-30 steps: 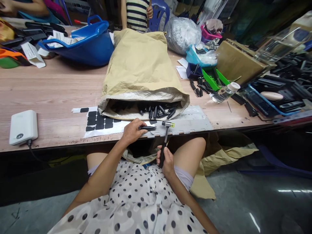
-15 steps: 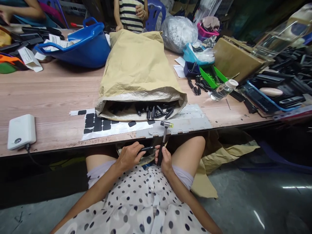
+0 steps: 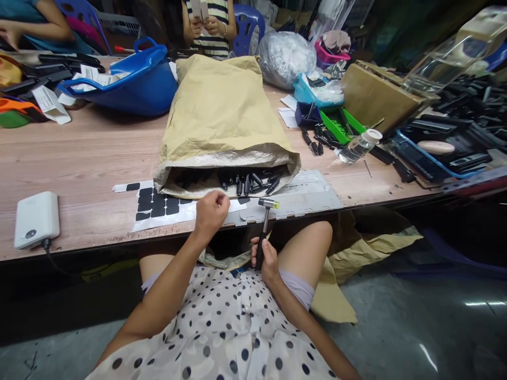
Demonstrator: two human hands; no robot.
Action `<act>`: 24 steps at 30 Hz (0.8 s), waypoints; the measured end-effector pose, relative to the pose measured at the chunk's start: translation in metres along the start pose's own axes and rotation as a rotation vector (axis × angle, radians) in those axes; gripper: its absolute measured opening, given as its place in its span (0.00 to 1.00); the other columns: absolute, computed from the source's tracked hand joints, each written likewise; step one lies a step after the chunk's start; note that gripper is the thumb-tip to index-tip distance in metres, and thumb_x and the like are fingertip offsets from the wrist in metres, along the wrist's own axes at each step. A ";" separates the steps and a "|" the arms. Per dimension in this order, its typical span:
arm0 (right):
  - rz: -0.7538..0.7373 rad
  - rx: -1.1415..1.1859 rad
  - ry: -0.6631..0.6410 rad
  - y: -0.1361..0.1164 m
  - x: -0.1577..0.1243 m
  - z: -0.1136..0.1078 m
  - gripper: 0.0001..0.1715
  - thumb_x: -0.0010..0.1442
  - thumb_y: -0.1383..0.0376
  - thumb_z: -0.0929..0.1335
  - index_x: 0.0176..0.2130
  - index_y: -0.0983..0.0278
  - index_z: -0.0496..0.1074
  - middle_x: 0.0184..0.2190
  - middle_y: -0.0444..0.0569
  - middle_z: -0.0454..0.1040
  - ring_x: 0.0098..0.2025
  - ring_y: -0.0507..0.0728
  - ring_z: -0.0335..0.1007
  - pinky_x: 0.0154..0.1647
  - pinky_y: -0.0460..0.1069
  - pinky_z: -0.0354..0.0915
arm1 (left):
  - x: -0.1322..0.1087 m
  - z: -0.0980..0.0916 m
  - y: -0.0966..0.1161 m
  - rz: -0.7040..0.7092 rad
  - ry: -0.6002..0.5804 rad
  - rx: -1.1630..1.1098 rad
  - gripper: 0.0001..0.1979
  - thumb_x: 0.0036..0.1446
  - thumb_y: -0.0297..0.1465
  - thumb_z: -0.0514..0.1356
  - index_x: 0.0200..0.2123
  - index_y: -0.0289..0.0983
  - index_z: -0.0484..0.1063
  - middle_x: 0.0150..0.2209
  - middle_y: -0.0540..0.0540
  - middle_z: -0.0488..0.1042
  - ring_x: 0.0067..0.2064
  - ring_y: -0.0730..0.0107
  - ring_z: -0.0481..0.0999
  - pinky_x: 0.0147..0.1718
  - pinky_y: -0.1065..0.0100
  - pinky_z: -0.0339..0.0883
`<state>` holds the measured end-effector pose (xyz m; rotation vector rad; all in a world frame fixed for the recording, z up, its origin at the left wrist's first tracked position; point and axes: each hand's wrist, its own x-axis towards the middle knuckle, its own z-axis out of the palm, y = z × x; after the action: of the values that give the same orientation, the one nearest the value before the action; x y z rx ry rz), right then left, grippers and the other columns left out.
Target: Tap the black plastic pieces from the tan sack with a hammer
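My right hand is wrapped round the black handle of a small mallet, which stands upright above my lap with its grey and yellow head at the table edge. My left hand is over the table's front edge, fingers curled together; whether anything is in them is hidden. Just beyond it lies the open mouth of a tan sack, with several black cylindrical parts showing inside. Under and beside the left hand is a white sheet of black stickers.
A white power bank with a cable lies at the left. Behind it stands a blue basin. To the right are a green tray, a clear bottle and a cardboard box. A person in a striped top is across the table.
My left hand has moved up and forward from my lap to the table edge; the black part it held no longer shows. My right hand keeps the mallet in place.
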<state>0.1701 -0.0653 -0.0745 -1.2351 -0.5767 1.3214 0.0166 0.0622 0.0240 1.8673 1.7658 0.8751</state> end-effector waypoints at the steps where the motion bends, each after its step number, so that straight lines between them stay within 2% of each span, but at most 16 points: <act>1: 0.001 -0.002 -0.003 0.000 0.000 0.000 0.33 0.54 0.36 0.68 0.35 0.62 0.71 0.18 0.38 0.64 0.15 0.48 0.56 0.14 0.45 0.55 | 0.016 0.002 0.001 -0.055 0.030 0.012 0.10 0.56 0.35 0.56 0.30 0.38 0.75 0.27 0.47 0.77 0.31 0.66 0.75 0.36 0.66 0.69; 5: -0.008 -0.015 -0.022 -0.001 0.001 0.000 0.32 0.55 0.36 0.67 0.35 0.62 0.72 0.18 0.39 0.64 0.15 0.48 0.56 0.14 0.45 0.56 | 0.061 0.012 -0.002 -0.184 0.041 0.104 0.08 0.51 0.36 0.60 0.25 0.38 0.74 0.26 0.42 0.77 0.36 0.56 0.78 0.37 0.61 0.70; 9: -0.008 -0.007 -0.028 -0.001 0.001 0.000 0.32 0.56 0.36 0.67 0.35 0.62 0.72 0.19 0.39 0.64 0.15 0.48 0.56 0.14 0.45 0.55 | 0.070 0.014 -0.005 -0.242 -0.039 0.162 0.09 0.46 0.37 0.63 0.20 0.39 0.73 0.23 0.40 0.76 0.35 0.49 0.79 0.34 0.59 0.69; 14: 0.004 0.007 -0.026 0.000 0.001 0.000 0.31 0.56 0.37 0.68 0.35 0.62 0.71 0.19 0.39 0.64 0.15 0.48 0.55 0.14 0.45 0.54 | 0.049 -0.002 -0.012 -0.220 -0.033 0.191 0.06 0.45 0.36 0.65 0.25 0.40 0.74 0.28 0.42 0.78 0.35 0.53 0.78 0.33 0.61 0.68; 17: 0.009 0.007 -0.027 -0.002 0.000 0.000 0.32 0.55 0.36 0.68 0.35 0.62 0.71 0.19 0.39 0.64 0.15 0.48 0.55 0.14 0.45 0.55 | 0.026 -0.012 -0.015 -0.088 -0.019 0.132 0.06 0.50 0.35 0.63 0.32 0.41 0.75 0.31 0.47 0.79 0.34 0.61 0.77 0.35 0.65 0.68; 21: 0.013 -0.012 -0.026 -0.006 -0.001 0.001 0.33 0.54 0.36 0.68 0.35 0.62 0.72 0.19 0.39 0.64 0.16 0.48 0.56 0.14 0.45 0.56 | 0.000 -0.010 -0.017 0.155 -0.163 -0.017 0.06 0.54 0.33 0.61 0.36 0.40 0.75 0.35 0.49 0.78 0.35 0.67 0.75 0.37 0.68 0.69; 24: -0.014 -0.051 -0.020 -0.009 -0.002 0.000 0.31 0.55 0.37 0.68 0.35 0.62 0.72 0.19 0.39 0.64 0.16 0.48 0.57 0.15 0.44 0.57 | -0.008 -0.001 -0.021 0.232 -0.232 -0.056 0.07 0.55 0.33 0.61 0.38 0.41 0.76 0.37 0.48 0.77 0.38 0.67 0.75 0.39 0.68 0.69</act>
<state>0.1734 -0.0656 -0.0661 -1.2584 -0.6351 1.3157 0.0011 0.0563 0.0089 2.0725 1.3943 0.7437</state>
